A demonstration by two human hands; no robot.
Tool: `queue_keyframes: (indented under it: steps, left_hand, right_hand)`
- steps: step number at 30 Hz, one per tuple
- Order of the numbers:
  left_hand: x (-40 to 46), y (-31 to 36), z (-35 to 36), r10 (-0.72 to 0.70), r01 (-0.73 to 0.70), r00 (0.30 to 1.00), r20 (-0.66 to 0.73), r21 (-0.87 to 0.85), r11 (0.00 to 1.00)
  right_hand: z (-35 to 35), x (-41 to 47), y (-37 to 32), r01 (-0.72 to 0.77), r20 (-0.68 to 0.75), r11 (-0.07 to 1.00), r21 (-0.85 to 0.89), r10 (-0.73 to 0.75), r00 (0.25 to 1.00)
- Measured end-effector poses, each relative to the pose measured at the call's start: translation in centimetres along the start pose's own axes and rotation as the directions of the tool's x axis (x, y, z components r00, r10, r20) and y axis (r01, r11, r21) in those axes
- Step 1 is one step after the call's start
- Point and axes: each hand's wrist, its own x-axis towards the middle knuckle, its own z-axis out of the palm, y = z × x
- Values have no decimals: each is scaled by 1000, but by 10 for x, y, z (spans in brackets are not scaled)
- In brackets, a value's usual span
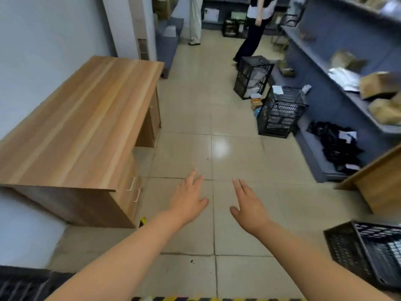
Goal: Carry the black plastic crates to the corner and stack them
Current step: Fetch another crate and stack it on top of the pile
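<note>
Crates sit on floor by shelves, one near right; left hand and right hand empty, fingers straight, spread.

Both hands reach out over the tile floor, left hand and right hand, fingers straight, holding nothing. 3 black crates stand at the right: one, another, the nearest. A wooden desk stands left.

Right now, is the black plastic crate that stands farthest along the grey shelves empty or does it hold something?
It holds something. Through the open side of the far black plastic crate, white and pale packets show inside. What they are cannot be told.
</note>
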Motion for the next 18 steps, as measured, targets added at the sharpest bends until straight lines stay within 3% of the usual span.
queue_keyframes:
  steps: [7,12,18]
  left_hand:
    - [54,113,62,230,-232,962,148,-2,973]
    - [92,181,99,351,-362,901,255,-4,932]
    - [154,261,133,481,-510,811,333,-2,860]
  right_hand:
    - [-24,-63,140,-385,-51,910,154,396,917]
    - [-32,-95,209,-599,-85,782,175,618,782]
    - [-55,-102,289,-753,-83,625,205,778,623]
